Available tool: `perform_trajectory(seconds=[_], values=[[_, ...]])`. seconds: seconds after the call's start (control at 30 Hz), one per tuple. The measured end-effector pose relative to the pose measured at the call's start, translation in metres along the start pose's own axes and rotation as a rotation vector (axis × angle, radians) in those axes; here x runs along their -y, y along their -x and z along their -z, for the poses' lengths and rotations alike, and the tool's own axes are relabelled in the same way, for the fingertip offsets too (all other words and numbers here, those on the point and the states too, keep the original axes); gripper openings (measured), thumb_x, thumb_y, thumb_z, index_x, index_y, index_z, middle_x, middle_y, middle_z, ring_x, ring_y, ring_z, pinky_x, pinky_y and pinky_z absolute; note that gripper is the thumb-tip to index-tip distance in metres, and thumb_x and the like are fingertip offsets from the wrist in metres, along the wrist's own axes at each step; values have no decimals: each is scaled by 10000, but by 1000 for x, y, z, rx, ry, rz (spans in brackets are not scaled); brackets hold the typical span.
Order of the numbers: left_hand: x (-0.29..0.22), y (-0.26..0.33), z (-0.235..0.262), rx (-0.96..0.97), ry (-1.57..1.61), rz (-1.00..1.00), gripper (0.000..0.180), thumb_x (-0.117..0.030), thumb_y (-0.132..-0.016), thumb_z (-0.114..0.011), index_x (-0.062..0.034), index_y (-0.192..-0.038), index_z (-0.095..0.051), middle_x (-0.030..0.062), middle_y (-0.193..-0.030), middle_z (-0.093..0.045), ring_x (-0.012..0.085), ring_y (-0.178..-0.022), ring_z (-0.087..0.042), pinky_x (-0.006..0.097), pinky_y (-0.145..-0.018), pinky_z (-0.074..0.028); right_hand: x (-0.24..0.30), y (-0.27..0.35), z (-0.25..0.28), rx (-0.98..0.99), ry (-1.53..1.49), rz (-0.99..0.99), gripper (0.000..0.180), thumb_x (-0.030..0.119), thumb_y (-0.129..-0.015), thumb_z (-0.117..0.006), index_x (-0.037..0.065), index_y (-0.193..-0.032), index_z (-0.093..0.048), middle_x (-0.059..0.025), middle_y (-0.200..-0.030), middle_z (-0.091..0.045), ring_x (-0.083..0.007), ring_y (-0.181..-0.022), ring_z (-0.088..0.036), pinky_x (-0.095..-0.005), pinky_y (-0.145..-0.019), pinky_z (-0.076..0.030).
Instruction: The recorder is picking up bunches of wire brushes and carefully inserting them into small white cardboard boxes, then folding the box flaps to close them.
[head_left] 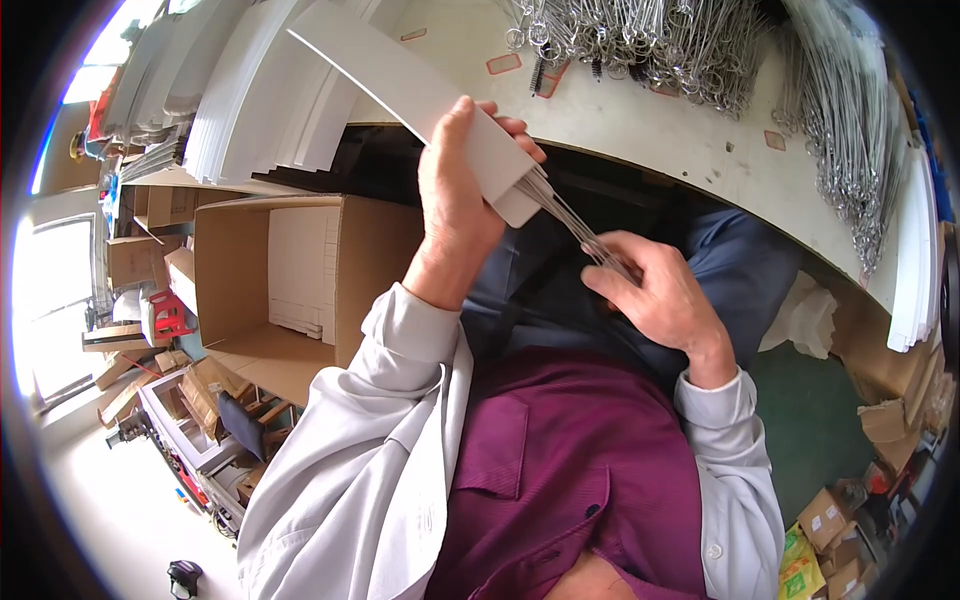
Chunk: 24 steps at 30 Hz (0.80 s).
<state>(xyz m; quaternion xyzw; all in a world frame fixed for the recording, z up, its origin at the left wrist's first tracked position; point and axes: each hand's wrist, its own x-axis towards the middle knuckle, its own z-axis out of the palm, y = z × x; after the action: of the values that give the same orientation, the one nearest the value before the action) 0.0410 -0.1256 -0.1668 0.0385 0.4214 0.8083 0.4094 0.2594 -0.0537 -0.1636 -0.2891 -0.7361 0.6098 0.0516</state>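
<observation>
My left hand (462, 180) is wrapped around a long, narrow white box (400, 85), held at a slant above my lap. From the box's lower end sticks a bundle of thin metal wire stems (565, 213). My right hand (660, 292) pinches the outer ends of these stems between thumb and fingers. How far they reach inside the box is hidden by its white wall. A white flap (517, 207) shows at that lower end, beside the stems.
Piles of looped wire brushes (640, 45) lie on the pale table (700, 150), with more wire stems (850, 150) at its right. White flat boxes (250, 90) are stacked at the left. An open brown carton (390, 235) holding white boxes (298, 265) stands left of my lap.
</observation>
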Motion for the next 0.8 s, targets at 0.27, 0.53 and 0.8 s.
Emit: perform_trajectory(seconds=[0.27,0.53,0.8], values=[[41,21,-19,152,-50,93,402,-376,-1034,-586,5,-1158,-567,176,-974,-653,290,-876,-683,459,-841,-579,-9,5,-18,-301,-375,38,301,269,-1049,-675,-30,-1023,-688,29,-722,-568,-35,-645,-478,-228,-577,-407],[61,49,-15,200,-316,100,454,-411,-1092,-480,18,-1186,-595,170,-1137,-681,236,-1007,-655,382,-883,-550,-18,-16,-23,-334,-373,77,377,337,-981,-770,-27,-1004,-676,-9,-780,-649,-32,-716,-517,-230,-614,-457],[-8,84,-9,619,-1267,16,363,-300,-969,-745,39,-1091,-694,140,-918,-741,228,-889,-732,357,-827,-577,-24,5,18,-219,-399,33,388,341,-929,-820,-29,-949,-701,-39,-791,-720,-42,-718,-622,-226,-619,-506]])
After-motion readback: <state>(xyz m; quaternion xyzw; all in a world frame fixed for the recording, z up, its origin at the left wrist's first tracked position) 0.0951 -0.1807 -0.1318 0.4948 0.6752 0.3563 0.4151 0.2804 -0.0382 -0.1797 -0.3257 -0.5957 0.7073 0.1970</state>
